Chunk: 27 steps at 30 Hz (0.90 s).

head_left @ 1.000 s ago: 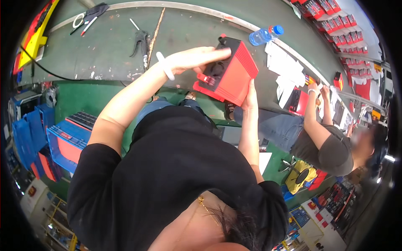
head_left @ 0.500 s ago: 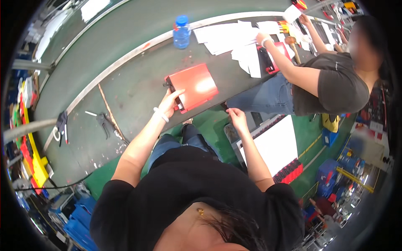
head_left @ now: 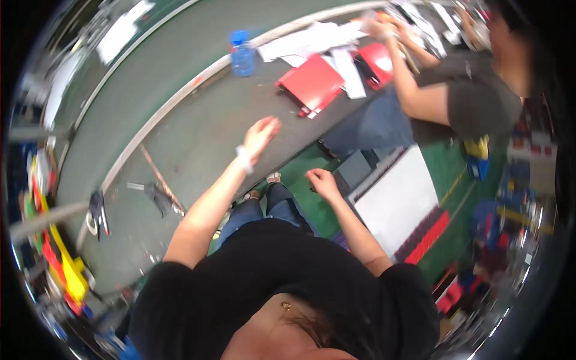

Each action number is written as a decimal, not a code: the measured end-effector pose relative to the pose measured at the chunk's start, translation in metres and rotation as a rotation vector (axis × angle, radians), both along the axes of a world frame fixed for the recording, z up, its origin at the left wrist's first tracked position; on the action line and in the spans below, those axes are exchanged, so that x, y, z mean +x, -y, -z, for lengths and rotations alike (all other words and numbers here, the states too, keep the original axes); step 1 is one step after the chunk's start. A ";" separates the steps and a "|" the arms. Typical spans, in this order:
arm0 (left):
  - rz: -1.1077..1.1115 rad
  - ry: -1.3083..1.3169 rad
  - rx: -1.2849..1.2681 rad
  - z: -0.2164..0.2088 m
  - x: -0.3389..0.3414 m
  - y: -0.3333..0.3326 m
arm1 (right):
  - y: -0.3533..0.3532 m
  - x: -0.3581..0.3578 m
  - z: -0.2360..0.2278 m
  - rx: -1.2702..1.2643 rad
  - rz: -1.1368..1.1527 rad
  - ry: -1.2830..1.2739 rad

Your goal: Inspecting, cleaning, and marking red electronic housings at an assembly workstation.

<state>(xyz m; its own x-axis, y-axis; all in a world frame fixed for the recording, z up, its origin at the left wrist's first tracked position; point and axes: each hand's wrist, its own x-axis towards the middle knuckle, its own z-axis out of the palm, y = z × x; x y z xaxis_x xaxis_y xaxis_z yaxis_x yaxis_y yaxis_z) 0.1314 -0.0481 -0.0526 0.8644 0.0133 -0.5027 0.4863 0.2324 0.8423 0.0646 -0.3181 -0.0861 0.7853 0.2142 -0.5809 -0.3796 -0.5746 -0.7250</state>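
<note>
Over the dark green bench (head_left: 198, 135), my left hand (head_left: 261, 138) has its fingers stretched out and holds nothing. Beyond it and to the right, a flat red case (head_left: 313, 83) lies near the bench edge, apart from my hand. My right hand (head_left: 324, 183) is closed in front of the bench, above the floor. A small dark bit shows at its fingertips, too small to name.
A co-worker (head_left: 462, 102) stands to the right, hands near another red case (head_left: 377, 63). White papers (head_left: 312, 39) and a blue-capped water bottle (head_left: 242, 57) are toward the back. Pliers-like tools (head_left: 159, 198) lie left. A white panel (head_left: 399, 201) is at my right.
My left hand has let go of the red case. The case now sits farther right, by the papers and the co-worker. My right hand has stayed closed, and the view has shifted slightly.
</note>
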 end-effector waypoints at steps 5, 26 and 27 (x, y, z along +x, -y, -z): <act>0.319 -0.174 0.096 0.014 -0.109 -0.021 | 0.003 -0.098 0.028 -0.128 0.152 -0.159; 1.413 0.817 0.745 -0.012 -0.083 0.370 | 0.175 -0.509 0.034 -0.411 1.244 -0.438; 1.441 0.835 0.684 -0.018 -0.094 0.400 | 0.186 -0.510 0.037 -0.307 1.301 -0.444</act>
